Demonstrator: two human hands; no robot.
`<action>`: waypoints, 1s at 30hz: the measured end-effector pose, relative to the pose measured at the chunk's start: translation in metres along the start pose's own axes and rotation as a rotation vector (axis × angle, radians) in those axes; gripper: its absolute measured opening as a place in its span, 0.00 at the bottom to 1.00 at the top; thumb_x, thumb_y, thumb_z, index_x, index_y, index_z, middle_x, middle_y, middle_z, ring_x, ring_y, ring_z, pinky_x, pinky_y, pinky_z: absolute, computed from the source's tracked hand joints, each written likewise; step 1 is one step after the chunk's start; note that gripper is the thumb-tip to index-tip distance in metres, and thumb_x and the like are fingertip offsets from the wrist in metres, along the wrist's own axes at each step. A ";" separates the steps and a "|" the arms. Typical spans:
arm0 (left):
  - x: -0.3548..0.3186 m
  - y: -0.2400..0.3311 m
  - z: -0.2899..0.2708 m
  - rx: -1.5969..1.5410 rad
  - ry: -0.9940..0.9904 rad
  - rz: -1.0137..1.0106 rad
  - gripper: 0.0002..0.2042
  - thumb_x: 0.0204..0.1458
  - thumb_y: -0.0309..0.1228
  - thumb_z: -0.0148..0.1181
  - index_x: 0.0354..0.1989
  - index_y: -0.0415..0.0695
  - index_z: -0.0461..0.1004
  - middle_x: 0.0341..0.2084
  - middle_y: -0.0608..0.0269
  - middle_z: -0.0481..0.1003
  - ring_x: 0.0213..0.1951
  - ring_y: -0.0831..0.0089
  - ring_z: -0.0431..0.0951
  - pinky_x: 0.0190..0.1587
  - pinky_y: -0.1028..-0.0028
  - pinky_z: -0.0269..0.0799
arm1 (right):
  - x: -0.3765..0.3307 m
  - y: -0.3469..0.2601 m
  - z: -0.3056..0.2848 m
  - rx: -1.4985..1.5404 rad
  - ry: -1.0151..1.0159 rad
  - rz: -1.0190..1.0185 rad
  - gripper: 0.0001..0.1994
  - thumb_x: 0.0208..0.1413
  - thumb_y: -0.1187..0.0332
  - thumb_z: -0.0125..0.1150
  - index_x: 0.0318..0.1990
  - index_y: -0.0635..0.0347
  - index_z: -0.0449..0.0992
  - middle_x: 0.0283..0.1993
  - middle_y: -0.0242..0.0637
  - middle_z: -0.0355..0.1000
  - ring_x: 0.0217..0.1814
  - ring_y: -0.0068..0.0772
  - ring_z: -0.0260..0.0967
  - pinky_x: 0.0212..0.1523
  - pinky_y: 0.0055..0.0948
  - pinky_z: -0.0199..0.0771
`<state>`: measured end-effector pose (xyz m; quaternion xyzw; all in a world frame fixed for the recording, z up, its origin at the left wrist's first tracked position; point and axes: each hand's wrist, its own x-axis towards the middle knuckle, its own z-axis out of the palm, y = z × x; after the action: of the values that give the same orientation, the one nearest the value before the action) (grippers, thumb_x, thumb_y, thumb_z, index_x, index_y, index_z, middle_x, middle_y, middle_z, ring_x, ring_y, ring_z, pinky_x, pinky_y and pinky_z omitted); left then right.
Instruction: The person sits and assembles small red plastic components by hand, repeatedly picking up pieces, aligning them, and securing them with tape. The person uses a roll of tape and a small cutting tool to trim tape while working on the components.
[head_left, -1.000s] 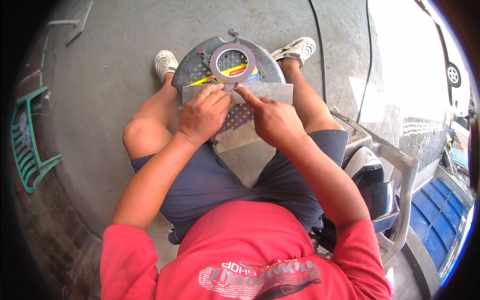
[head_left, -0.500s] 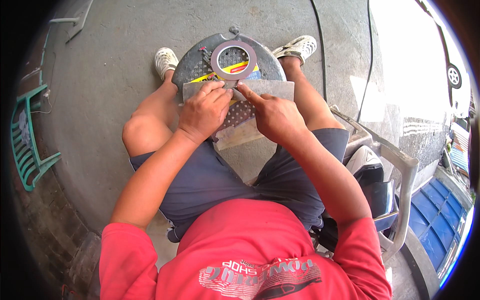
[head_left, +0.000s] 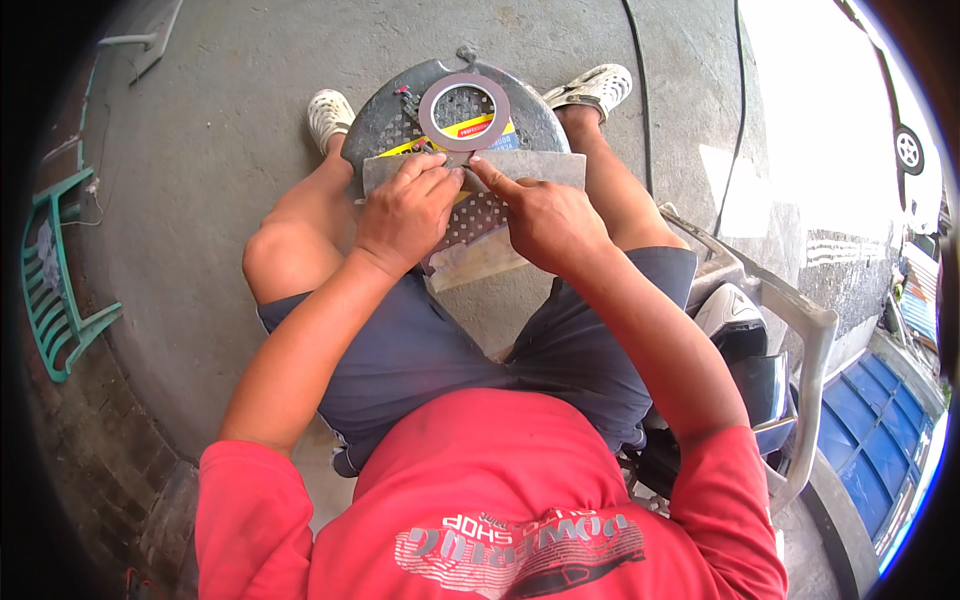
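Gray strip [head_left: 548, 168] across stool [head_left: 375, 115]: skew risk.
Left hand [head_left: 405, 215] bends at the strip's middle, grasp indeterminable; right hand [head_left: 555, 220] lays 1 extended index finger there, grip likewise unclear. Uneven fingertip pressure could skew the strip, nudging the ring-shaped roll [head_left: 426, 113] beyond. Versus 1.0 s earlier, all appear slightly higher in view.
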<state>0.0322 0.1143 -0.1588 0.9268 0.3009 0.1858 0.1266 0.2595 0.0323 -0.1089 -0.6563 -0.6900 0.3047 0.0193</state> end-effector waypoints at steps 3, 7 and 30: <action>0.000 0.000 0.002 0.025 0.009 0.011 0.12 0.57 0.24 0.71 0.49 0.45 0.90 0.47 0.60 0.88 0.56 0.62 0.87 0.57 0.64 0.86 | -0.001 0.000 0.002 -0.013 0.000 0.000 0.39 0.65 0.74 0.55 0.84 0.32 0.68 0.45 0.42 0.86 0.43 0.53 0.87 0.46 0.51 0.87; -0.001 0.003 0.003 0.063 0.009 0.017 0.12 0.57 0.24 0.71 0.49 0.45 0.89 0.47 0.60 0.88 0.57 0.63 0.86 0.57 0.65 0.86 | -0.003 -0.003 -0.002 -0.034 -0.003 0.002 0.38 0.65 0.73 0.55 0.83 0.32 0.69 0.44 0.42 0.86 0.43 0.52 0.87 0.46 0.51 0.87; -0.004 -0.010 0.001 -0.092 0.024 -0.039 0.11 0.57 0.27 0.75 0.48 0.46 0.88 0.49 0.60 0.87 0.59 0.58 0.85 0.65 0.59 0.83 | 0.068 0.015 -0.032 -0.040 0.224 -0.134 0.18 0.63 0.72 0.62 0.56 0.44 0.89 0.52 0.37 0.86 0.58 0.47 0.85 0.56 0.48 0.86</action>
<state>0.0245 0.1197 -0.1639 0.9115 0.3117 0.2083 0.1690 0.2772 0.1066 -0.1154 -0.6388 -0.7319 0.2135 0.1036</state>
